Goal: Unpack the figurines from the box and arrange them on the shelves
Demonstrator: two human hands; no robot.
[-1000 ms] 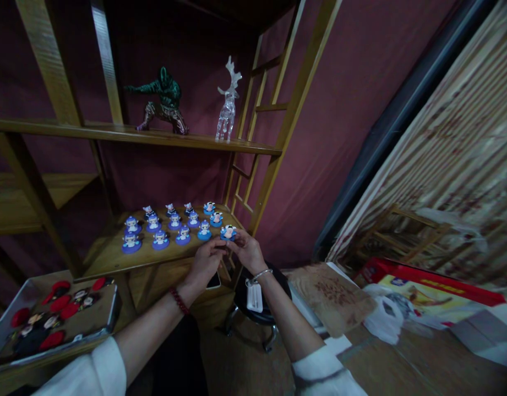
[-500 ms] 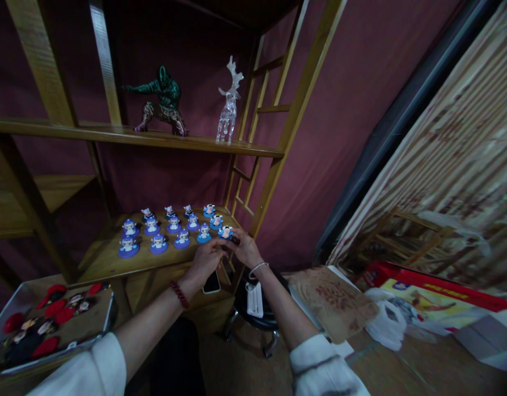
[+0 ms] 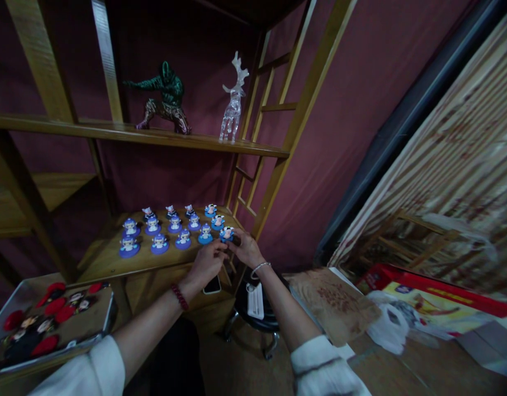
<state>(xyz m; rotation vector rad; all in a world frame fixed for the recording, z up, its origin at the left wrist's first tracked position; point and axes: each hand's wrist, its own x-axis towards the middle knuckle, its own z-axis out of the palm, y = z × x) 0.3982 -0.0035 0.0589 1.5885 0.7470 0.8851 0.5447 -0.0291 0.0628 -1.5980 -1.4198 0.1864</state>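
Right hand (image 3: 246, 250) pinches a blue-based figurine (image 3: 226, 234) at the near right of a wooden shelf (image 3: 98, 261); left hand (image 3: 207, 262) curls beside the figurine, grip unclear. Other figurines (image 3: 159, 243) stand left.

And there it slides: we see the blue-based figurine (image 3: 227, 235) shifted a touch toward nine o'clock, closer to the neighbouring figurine (image 3: 205, 235) than a second ago! The left hand (image 3: 207, 260) and right hand (image 3: 246, 251) have edged the same way with it. At six o'clock from the left hand, we get more of the phone (image 3: 212, 285). Our view drifts too, carrying the clear deer (image 3: 232, 107) toward three o'clock.
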